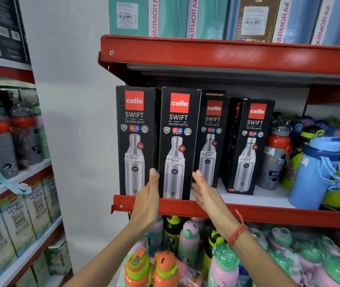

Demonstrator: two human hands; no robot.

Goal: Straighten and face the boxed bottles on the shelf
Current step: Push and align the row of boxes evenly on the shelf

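Observation:
Several black "cello SWIFT" bottle boxes stand upright on the red-edged middle shelf [247,212]. The two tall ones at the left, the first box [135,139] and the second box [178,141], face forward at the shelf's front edge. A shorter third box [211,139] sits further back, and a fourth box [247,146] is turned slightly, showing its left side. My left hand [147,195] presses flat against the second box's left side and my right hand [204,193] against its right side, squeezing it between the palms.
Loose bottles fill the shelf's right part, with a red-capped grey bottle [275,156] and a blue bottle [316,172] beside the fourth box. Coloured bottles [185,251] crowd the shelf below. Tall boxes [196,16] stand on the shelf above. Another rack [16,172] is at left.

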